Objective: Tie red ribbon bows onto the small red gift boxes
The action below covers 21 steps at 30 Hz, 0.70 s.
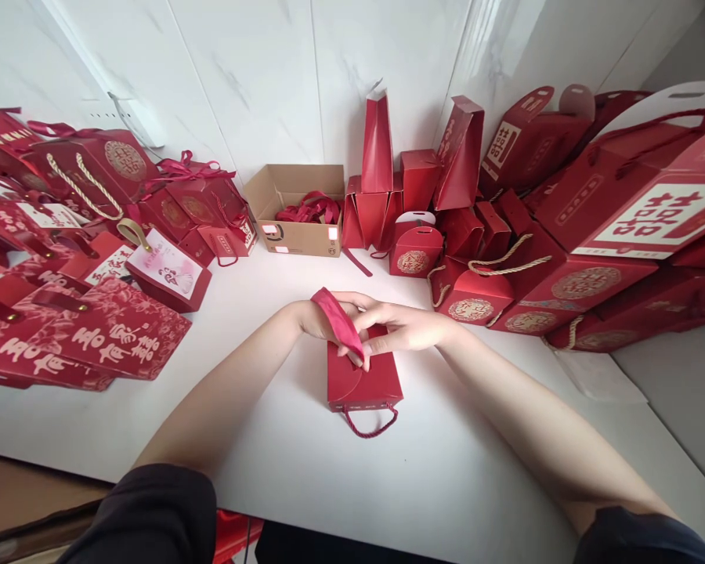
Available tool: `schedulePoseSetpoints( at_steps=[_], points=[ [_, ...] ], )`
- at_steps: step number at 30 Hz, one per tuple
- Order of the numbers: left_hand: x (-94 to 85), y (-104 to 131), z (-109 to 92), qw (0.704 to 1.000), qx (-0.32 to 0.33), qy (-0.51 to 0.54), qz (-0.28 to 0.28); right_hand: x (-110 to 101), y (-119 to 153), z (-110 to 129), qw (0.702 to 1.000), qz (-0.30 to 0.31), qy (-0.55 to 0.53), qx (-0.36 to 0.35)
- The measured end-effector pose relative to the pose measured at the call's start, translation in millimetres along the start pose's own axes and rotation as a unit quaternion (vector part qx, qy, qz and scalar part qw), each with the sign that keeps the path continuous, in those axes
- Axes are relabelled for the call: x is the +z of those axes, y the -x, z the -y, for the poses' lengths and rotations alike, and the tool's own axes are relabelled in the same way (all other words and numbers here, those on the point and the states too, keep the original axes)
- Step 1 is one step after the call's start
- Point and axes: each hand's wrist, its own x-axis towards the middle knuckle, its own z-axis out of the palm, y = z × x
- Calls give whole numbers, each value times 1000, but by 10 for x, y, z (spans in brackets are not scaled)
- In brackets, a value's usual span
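A small red gift box [381,380] lies on the white table in front of me, its twisted cord handle [371,432] looping out toward me. Above its far part, both my hands meet around a dark pink ribbon [336,313]. My left hand [316,319] is closed with the ribbon running across its palm side; several of its fingers are hidden behind the ribbon and the other hand. With fingertips pinched at the ribbon's lower end, close over the box top, my right hand [396,325] reaches in from the right.
A cardboard box [305,240] holding red ribbons stands at the back. Red gift bags and boxes [132,329] crowd the left side. More red boxes [473,301] are stacked at the right, some with rope handles. Behind is a white tiled wall [258,78].
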Motion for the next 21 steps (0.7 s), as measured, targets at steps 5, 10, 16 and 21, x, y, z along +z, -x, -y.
schedulePoseSetpoints(
  at_steps=[5, 10, 16, 21],
  points=[
    [25, -7, -18, 1000, -13, 20, -10, 10, 42, -16, 999, -21, -33, -2],
    [71, 91, -156, 999, 24, -15, -41, 31, 49, 81, 997, -68, -38, -16],
    [71, 262, -246, 989, 63, -54, -123, 99, 20, 270, 989, -142, 15, -48],
    [38, 312, -276, 967, 62, -72, -235, 119, 21, 310, 978, -197, 52, -37]
  ],
)
